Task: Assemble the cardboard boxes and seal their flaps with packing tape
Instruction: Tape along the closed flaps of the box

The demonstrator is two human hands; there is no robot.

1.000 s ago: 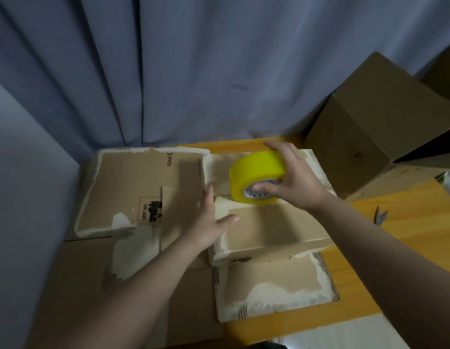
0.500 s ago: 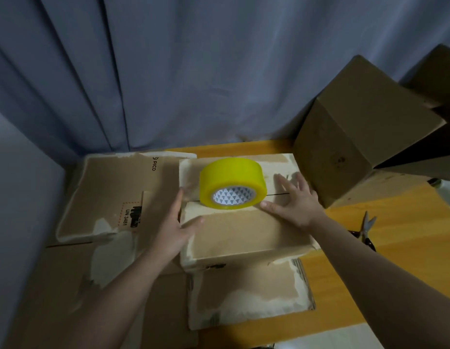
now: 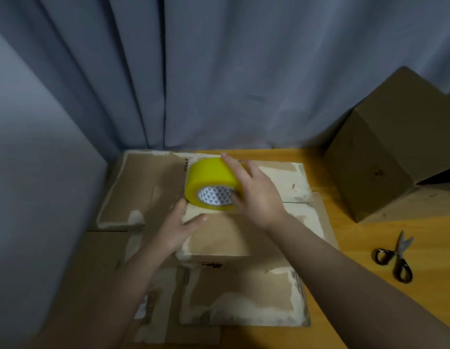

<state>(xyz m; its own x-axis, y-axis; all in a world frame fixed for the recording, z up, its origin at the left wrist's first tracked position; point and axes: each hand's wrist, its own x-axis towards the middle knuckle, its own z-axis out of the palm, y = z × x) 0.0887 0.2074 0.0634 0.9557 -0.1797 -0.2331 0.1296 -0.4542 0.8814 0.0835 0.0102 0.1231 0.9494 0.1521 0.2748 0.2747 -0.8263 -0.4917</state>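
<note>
Nearest, noted a torn cardboard panel (image 3: 241, 295) lying flat on the wooden table (image 3: 370, 248), against the near side of the cardboard box (image 3: 219, 238); could not tell whether flap or separate sheet. Behind it, found the left hand (image 3: 178, 230) laid on the box's left edge, fingers straight, thumb over the near top flap, gripping nothing. Further on, found the right hand (image 3: 256, 195) curled round the yellow tape roll (image 3: 211, 180), thumb at the core, fingers across the top. Found the roll standing on edge on the box, about the seam between the two top flaps. Could not make out any free tape end. Recorded scissors (image 3: 395, 258) well apart to the right, a flattened carton (image 3: 143, 182) just beside on the left, a made-up box (image 3: 395, 147) far right, and a curtain (image 3: 219, 71) behind. Judged three risks:
- flaps springing open on any easing of left-hand pressure;
- strip laid off the seam or creased, owing to torn, uneven board;
- tape end lost back onto the roll, with scissors out of easy reach.
</note>
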